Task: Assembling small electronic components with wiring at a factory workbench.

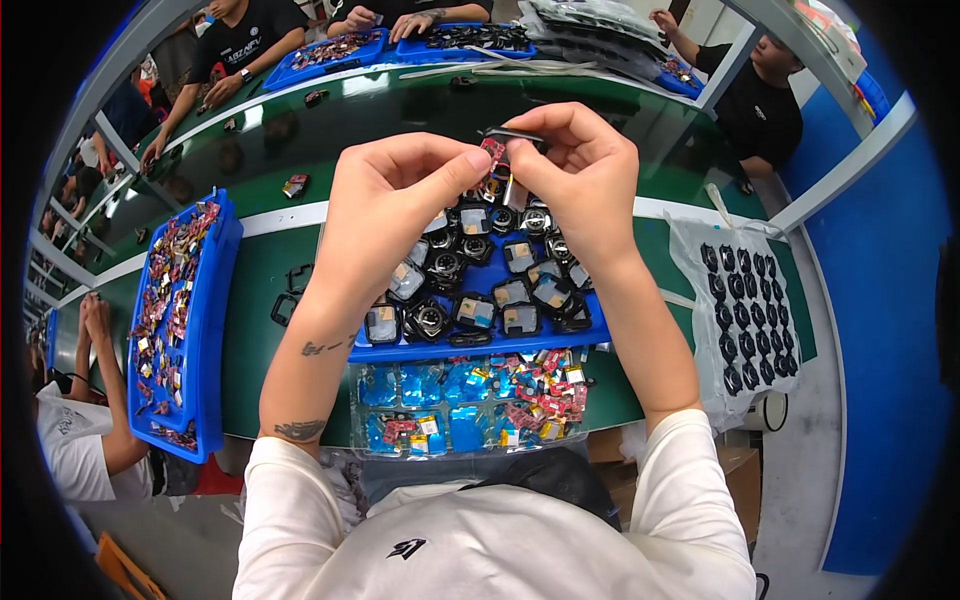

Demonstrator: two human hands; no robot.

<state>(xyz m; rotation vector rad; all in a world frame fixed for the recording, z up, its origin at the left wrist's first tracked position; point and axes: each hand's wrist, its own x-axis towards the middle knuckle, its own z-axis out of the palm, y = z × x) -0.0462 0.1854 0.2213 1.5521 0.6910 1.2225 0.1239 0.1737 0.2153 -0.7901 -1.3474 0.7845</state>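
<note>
Above the middle of the workbench, my left hand (405, 190) pinches a small red circuit board (493, 150) between thumb and fingertips. My right hand (585, 175) grips a black watch case (517, 133), its thumb close to the board; a small silvery piece (515, 195) hangs just below. The two hands nearly meet, and their fingers partly hide both parts. Beneath them lies a blue tray (440, 352) full of black watch cases (428, 318), some with pale inner faces up. Nearer to me, a clear compartmented plastic tray (365, 445) holds red boards with batteries and blue-filmed pieces.
On the left stands a long blue bin (228, 250) of red boards and batteries. A white sheet (690, 290) at right bears rows of black watch parts (745, 315). Black frames (285, 308) lie left of the tray. Co-workers sit across the green conveyor (400, 110) and at left.
</note>
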